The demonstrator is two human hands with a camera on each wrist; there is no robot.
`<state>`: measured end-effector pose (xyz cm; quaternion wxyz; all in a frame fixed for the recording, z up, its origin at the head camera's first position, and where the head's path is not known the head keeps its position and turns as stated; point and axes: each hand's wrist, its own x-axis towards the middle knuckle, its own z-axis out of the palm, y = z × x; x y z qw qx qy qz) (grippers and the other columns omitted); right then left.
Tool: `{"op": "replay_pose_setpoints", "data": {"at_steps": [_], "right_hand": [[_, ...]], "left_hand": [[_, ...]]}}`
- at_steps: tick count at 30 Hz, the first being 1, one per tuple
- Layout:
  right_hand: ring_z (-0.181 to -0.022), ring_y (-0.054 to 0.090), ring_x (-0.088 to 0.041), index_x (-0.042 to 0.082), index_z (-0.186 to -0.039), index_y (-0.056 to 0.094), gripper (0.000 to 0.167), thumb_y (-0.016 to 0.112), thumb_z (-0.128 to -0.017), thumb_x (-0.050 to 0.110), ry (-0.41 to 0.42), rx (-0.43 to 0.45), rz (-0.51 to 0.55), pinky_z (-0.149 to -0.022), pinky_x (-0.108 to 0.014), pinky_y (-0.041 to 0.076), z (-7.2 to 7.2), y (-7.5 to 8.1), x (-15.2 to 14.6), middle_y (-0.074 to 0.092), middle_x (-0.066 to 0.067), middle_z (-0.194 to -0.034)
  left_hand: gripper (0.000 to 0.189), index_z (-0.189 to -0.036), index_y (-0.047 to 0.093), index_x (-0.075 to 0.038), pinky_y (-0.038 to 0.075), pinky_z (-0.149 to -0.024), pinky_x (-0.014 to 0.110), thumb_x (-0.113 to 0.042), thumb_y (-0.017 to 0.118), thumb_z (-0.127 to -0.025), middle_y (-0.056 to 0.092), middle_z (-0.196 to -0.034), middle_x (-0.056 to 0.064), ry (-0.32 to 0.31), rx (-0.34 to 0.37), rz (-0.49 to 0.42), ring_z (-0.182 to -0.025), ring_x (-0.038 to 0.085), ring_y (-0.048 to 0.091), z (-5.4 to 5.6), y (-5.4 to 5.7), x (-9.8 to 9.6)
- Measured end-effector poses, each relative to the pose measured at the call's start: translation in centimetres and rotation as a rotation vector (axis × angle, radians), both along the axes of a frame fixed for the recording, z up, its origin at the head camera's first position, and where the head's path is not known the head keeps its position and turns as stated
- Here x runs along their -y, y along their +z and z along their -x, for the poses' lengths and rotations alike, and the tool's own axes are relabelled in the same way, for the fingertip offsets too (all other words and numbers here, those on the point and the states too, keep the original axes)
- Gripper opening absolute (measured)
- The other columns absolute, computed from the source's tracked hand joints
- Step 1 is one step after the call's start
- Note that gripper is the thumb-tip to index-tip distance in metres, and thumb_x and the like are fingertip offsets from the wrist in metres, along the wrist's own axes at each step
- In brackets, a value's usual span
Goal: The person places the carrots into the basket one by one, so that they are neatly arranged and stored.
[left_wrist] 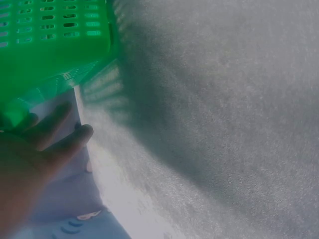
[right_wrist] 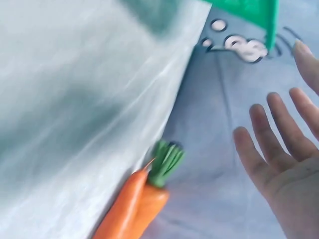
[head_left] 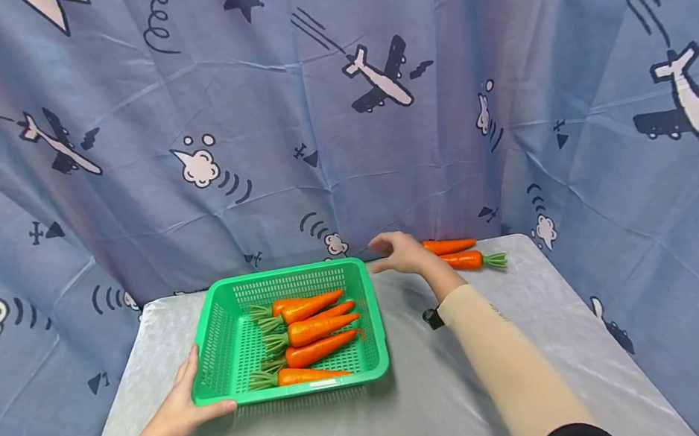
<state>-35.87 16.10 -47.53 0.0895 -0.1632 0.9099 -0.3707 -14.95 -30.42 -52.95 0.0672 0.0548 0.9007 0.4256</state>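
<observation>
A green plastic basket (head_left: 377, 334) holds several orange carrots (head_left: 322, 330) with green tops, lying side by side. My left hand (head_left: 181, 405) holds the basket's near left corner, thumb along the front rim and fingers along the left side. Blurred in the left wrist view, the fingers (left_wrist: 70, 142) stretch beside the green wall. My right hand (head_left: 398, 252) is just off the basket's far right corner, fingers spread and nothing in them. Close to its wrist, two carrots (head_left: 464, 260) lie on the table; the right wrist view shows them overlapping, with one green top.
A pale grey cloth covers the table (head_left: 420, 418). Behind it and along both sides hangs a blue curtain (head_left: 284, 145) printed with airplanes, stars and clouds. The loose carrots lie at the table's back edge, against the curtain. Shadows of the basket fall on the cloth.
</observation>
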Motion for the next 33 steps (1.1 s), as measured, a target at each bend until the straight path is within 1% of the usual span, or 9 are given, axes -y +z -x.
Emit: {"op": "replay_pose_setpoints", "data": {"at_steps": [3,8,14,17,20,25,28,31,33], "right_hand": [[-0.126,0.056,-0.038,0.006,-0.134,0.062,0.052,0.081,-0.087,0.018,-0.042,-0.012,0.011,-0.106,-0.050,0.047,0.1,-0.6,-1.4,0.062,-0.018,-0.136],[-0.128,0.053,-0.042,0.003,-0.134,0.062,0.051,0.079,-0.088,0.018,-0.106,-0.038,0.017,-0.107,-0.052,0.045,0.1,-2.0,-3.9,0.061,-0.020,-0.136],[-0.129,0.050,-0.043,0.001,-0.134,0.061,0.052,0.078,-0.088,0.017,-0.236,-0.061,-0.004,-0.111,-0.055,0.040,0.4,-3.8,-6.9,0.060,-0.023,-0.137],[-0.129,0.051,-0.043,0.000,-0.135,0.060,0.051,0.076,-0.090,0.015,-0.298,-0.049,-0.031,-0.110,-0.056,0.041,0.4,-4.8,-8.4,0.059,-0.024,-0.137],[-0.129,0.050,-0.043,0.001,-0.138,0.058,0.050,0.073,-0.092,0.016,-0.341,-0.011,-0.067,-0.107,-0.057,0.044,0.3,-5.6,-9.6,0.056,-0.024,-0.140],[-0.130,0.049,-0.044,0.002,-0.141,0.054,0.053,0.072,-0.093,0.014,-0.369,0.034,-0.100,-0.106,-0.057,0.044,0.1,-6.3,-10.9,0.053,-0.024,-0.144],[-0.126,0.051,-0.045,-0.001,-0.139,0.056,0.052,0.072,-0.091,0.011,-0.354,0.036,-0.132,-0.106,-0.056,0.044,0.0,-6.7,-11.5,0.055,-0.026,-0.141],[-0.123,0.053,-0.046,-0.003,-0.136,0.058,0.050,0.071,-0.090,0.011,-0.344,0.019,-0.202,-0.105,-0.058,0.044,-0.1,-7.0,-12.0,0.058,-0.026,-0.137],[-0.123,0.052,-0.047,-0.002,-0.135,0.060,0.049,0.072,-0.089,0.011,-0.349,-0.003,-0.258,-0.105,-0.059,0.043,-0.1,-7.4,-12.3,0.059,-0.026,-0.136]], "left_hand": [[0.131,-0.162,-0.010,-0.008,0.019,-0.112,0.074,-0.029,0.088,-0.076,0.002,-0.163,0.034,0.001,0.002,-0.007,-0.148,0.057,0.009,0.0,0.0,0.0],[0.131,-0.162,-0.010,-0.007,0.020,-0.111,0.075,-0.029,0.087,-0.076,0.003,-0.162,0.035,-0.002,-0.005,-0.002,-0.146,0.059,0.010,-0.1,0.0,0.1],[0.132,-0.162,-0.009,-0.008,0.019,-0.112,0.074,-0.031,0.088,-0.075,0.002,-0.163,0.034,0.006,-0.002,0.010,-0.147,0.058,0.009,0.1,0.0,0.1],[0.132,-0.162,-0.009,-0.008,0.019,-0.112,0.075,-0.031,0.088,-0.075,0.002,-0.163,0.034,0.004,-0.003,0.009,-0.147,0.058,0.009,0.1,0.0,0.0],[0.132,-0.162,-0.008,-0.009,0.019,-0.112,0.075,-0.030,0.088,-0.075,0.002,-0.163,0.034,0.002,-0.006,0.007,-0.147,0.058,0.009,0.0,0.0,-0.1],[0.132,-0.162,-0.007,-0.009,0.020,-0.112,0.074,-0.029,0.088,-0.074,0.003,-0.163,0.033,0.006,-0.002,0.007,-0.147,0.058,0.010,-0.1,0.1,-0.1],[0.132,-0.162,-0.008,-0.009,0.020,-0.112,0.074,-0.030,0.088,-0.074,0.003,-0.163,0.033,0.009,-0.001,0.009,-0.147,0.058,0.010,-0.1,0.1,0.0],[0.132,-0.162,-0.008,-0.010,0.021,-0.112,0.074,-0.030,0.089,-0.074,0.003,-0.163,0.033,0.010,-0.004,0.010,-0.147,0.058,0.011,0.0,0.0,0.0],[0.132,-0.162,-0.008,-0.010,0.021,-0.112,0.074,-0.030,0.089,-0.074,0.003,-0.163,0.033,0.010,-0.004,0.007,-0.147,0.058,0.010,0.1,0.0,0.0]]}}
